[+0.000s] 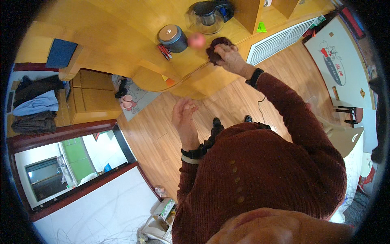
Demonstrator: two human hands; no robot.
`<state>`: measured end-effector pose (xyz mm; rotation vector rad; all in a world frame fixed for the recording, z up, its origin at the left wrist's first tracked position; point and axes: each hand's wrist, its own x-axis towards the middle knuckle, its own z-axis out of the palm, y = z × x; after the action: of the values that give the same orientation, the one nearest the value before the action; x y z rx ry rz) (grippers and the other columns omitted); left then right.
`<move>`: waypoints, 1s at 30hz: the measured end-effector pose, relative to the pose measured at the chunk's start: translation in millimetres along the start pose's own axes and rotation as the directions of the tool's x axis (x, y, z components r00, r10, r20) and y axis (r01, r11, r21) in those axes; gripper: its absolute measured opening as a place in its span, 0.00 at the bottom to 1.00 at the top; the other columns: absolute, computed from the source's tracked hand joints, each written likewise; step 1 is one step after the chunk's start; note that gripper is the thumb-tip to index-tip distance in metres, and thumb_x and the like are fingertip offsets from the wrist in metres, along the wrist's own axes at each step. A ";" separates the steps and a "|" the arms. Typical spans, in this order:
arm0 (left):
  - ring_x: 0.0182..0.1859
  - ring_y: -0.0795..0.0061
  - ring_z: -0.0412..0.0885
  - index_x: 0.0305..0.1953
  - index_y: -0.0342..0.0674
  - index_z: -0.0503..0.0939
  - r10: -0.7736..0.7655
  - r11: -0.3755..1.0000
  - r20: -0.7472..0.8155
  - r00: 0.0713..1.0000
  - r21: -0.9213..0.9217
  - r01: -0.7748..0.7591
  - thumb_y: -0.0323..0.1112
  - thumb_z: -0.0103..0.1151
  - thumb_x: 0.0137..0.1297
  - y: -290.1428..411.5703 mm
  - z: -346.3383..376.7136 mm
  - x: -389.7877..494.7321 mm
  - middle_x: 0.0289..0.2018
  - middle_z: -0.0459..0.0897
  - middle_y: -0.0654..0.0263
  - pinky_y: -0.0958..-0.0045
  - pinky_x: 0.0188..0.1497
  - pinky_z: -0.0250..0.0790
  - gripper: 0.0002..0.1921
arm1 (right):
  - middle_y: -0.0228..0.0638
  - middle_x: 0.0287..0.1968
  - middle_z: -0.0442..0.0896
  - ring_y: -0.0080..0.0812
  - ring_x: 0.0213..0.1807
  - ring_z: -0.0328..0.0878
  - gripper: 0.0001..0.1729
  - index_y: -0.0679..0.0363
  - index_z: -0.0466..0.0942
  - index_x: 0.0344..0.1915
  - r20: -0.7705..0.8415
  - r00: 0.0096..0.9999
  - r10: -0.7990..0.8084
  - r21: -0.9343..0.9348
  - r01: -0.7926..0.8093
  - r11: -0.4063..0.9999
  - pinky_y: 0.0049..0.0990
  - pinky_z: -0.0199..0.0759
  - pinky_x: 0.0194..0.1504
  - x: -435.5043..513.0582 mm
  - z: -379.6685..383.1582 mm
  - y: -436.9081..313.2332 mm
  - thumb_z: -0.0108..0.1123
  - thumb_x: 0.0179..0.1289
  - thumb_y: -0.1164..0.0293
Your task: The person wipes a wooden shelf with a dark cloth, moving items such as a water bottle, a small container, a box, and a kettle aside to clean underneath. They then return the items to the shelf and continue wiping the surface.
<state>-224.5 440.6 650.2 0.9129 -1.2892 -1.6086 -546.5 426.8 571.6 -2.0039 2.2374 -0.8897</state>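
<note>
My right hand (231, 59) is closed over a dark maroon cloth (215, 55), pressed on the front edge of the yellow wooden cabinet top (182, 65). My left hand (185, 123) hangs over the floor just short of the cabinet, with fingers loosely bent and nothing in them. Beyond the cloth stands a glass kettle (210, 27) with a black lid and handle. A blurred pink round object (196, 41) lies left of the cloth. Beside it is a dark blue canister (175, 41) with a copper-coloured lid, and small red packets (164, 52) lean near its base.
A white louvred vent (278, 41) is set in the cabinet front at right. A white refrigerator (344, 61) stands beyond it. Pink slippers (126, 102) lie on a grey mat (141, 102) at left. A thin cable (260, 106) runs along the wood-look floor (155, 131).
</note>
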 end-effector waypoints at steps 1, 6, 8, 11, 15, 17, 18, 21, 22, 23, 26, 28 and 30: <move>0.55 0.63 0.83 0.62 0.31 0.75 -0.007 0.999 0.016 1.000 0.039 0.007 0.31 0.55 0.78 0.2 0.5 3.7 0.57 0.81 0.57 0.62 0.55 0.78 0.17 | 0.45 0.59 0.78 0.51 0.64 0.74 0.26 0.59 0.73 0.56 0.008 0.998 -0.061 0.059 0.060 0.996 0.49 0.65 0.62 -0.8 0.0 -9.7 0.69 0.60 0.68; 0.59 0.67 0.79 0.68 0.34 0.70 -0.090 0.990 0.095 0.991 -0.096 0.099 0.31 0.61 0.74 -0.1 8.9 23.3 0.59 0.79 0.60 0.64 0.61 0.74 0.24 | 0.54 0.43 0.83 0.59 0.49 0.81 0.23 0.62 0.77 0.49 0.026 0.999 -0.029 0.513 0.012 0.858 0.46 0.76 0.51 -1.4 -10.7 -64.4 0.73 0.55 0.68; 0.61 0.66 0.77 0.71 0.34 0.67 -0.087 0.976 0.150 0.985 -0.185 0.114 0.29 0.64 0.71 -4.0 12.9 30.3 0.61 0.77 0.60 0.64 0.65 0.72 0.29 | 0.53 0.44 0.84 0.56 0.50 0.83 0.26 0.63 0.76 0.54 0.018 0.998 -0.056 0.589 0.035 0.807 0.43 0.77 0.53 -7.5 -17.8 -96.6 0.72 0.59 0.65; 0.63 0.66 0.75 0.72 0.34 0.65 -0.078 0.966 0.238 0.968 -0.222 0.132 0.26 0.67 0.67 -9.5 7.1 40.4 0.62 0.76 0.60 0.65 0.69 0.68 0.34 | 0.50 0.47 0.84 0.50 0.53 0.83 0.26 0.63 0.74 0.58 0.172 0.977 -0.127 0.746 -0.045 0.664 0.40 0.76 0.57 -15.2 -25.8 -135.3 0.69 0.66 0.62; 0.61 0.67 0.76 0.66 0.32 0.71 -0.167 0.967 0.273 0.947 -0.143 0.212 0.21 0.65 0.64 -8.3 -20.7 49.0 0.59 0.78 0.60 0.65 0.70 0.66 0.28 | 0.46 0.52 0.81 0.39 0.55 0.81 0.26 0.65 0.73 0.61 0.285 0.957 -0.054 0.695 -0.167 0.699 0.36 0.74 0.59 5.9 -24.3 -146.2 0.66 0.72 0.62; 0.60 0.67 0.77 0.63 0.31 0.73 -0.217 0.945 0.288 0.933 -0.177 0.275 0.20 0.63 0.64 -7.5 -27.6 50.6 0.58 0.79 0.60 0.65 0.69 0.66 0.25 | 0.47 0.59 0.77 0.46 0.62 0.75 0.30 0.64 0.71 0.64 0.084 0.995 0.052 0.550 -0.090 0.831 0.40 0.71 0.62 29.8 -21.4 -134.0 0.68 0.68 0.62; 0.59 0.67 0.77 0.63 0.31 0.73 -0.208 0.949 0.283 0.936 -0.173 0.264 0.19 0.62 0.64 -6.2 -30.5 52.2 0.57 0.80 0.60 0.65 0.69 0.66 0.25 | 0.47 0.61 0.76 0.48 0.64 0.72 0.31 0.63 0.70 0.65 -0.117 0.989 0.095 0.426 -0.037 0.904 0.42 0.70 0.62 45.2 -16.3 -129.7 0.68 0.67 0.62; 0.59 0.67 0.77 0.62 0.31 0.73 -0.197 0.959 0.265 0.944 -0.148 0.241 0.17 0.60 0.64 0.0 -39.0 52.7 0.56 0.80 0.60 0.64 0.69 0.66 0.24 | 0.46 0.65 0.72 0.53 0.68 0.66 0.34 0.57 0.69 0.67 -0.289 0.938 0.190 0.002 -0.198 0.980 0.49 0.67 0.62 87.7 -4.0 -105.6 0.69 0.64 0.63; 0.59 0.67 0.77 0.62 0.31 0.73 -0.172 0.964 0.279 0.945 -0.149 0.220 0.17 0.60 0.64 2.3 -42.1 53.5 0.56 0.80 0.59 0.64 0.69 0.66 0.24 | 0.46 0.65 0.71 0.54 0.69 0.64 0.35 0.54 0.69 0.68 -0.315 0.926 0.210 -0.130 -0.262 0.956 0.51 0.67 0.61 98.3 1.9 -96.1 0.69 0.63 0.63; 0.59 0.66 0.78 0.62 0.30 0.73 -0.134 0.969 0.294 0.946 -0.163 0.188 0.16 0.59 0.64 4.5 -45.6 54.9 0.56 0.80 0.59 0.64 0.69 0.66 0.23 | 0.45 0.64 0.72 0.54 0.67 0.66 0.36 0.51 0.68 0.69 -0.225 0.941 0.253 -0.146 -0.289 0.946 0.53 0.67 0.58 105.3 10.1 -87.3 0.68 0.62 0.62; 0.60 0.66 0.77 0.60 0.31 0.74 -0.197 0.956 0.280 0.940 -0.157 0.247 0.16 0.58 0.63 7.8 -56.2 58.6 0.56 0.80 0.58 0.63 0.70 0.65 0.23 | 0.42 0.57 0.75 0.52 0.62 0.69 0.33 0.44 0.72 0.66 -0.223 0.943 0.248 -0.267 -0.304 0.914 0.55 0.71 0.51 117.2 47.3 -69.1 0.66 0.59 0.62; 0.60 0.65 0.76 0.60 0.32 0.74 -0.157 0.958 0.335 0.929 -0.177 0.226 0.16 0.59 0.62 6.3 -60.6 62.5 0.56 0.80 0.58 0.62 0.71 0.64 0.23 | 0.41 0.54 0.75 0.51 0.60 0.70 0.29 0.47 0.74 0.61 -0.273 0.942 0.195 -0.303 -0.277 0.912 0.52 0.73 0.50 121.0 67.5 -57.5 0.65 0.58 0.64; 0.60 0.65 0.76 0.60 0.31 0.74 -0.186 0.961 0.325 0.927 -0.136 0.241 0.15 0.59 0.61 2.9 -63.6 64.8 0.55 0.80 0.58 0.61 0.71 0.64 0.24 | 0.42 0.52 0.74 0.51 0.59 0.70 0.25 0.49 0.76 0.56 -0.276 0.948 0.159 -0.337 -0.250 0.908 0.47 0.74 0.50 119.9 77.1 -49.6 0.64 0.57 0.65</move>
<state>-189.4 357.6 638.6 0.7317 -1.2639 -2.0680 -494.5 285.0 570.1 -1.8092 2.8796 -0.7759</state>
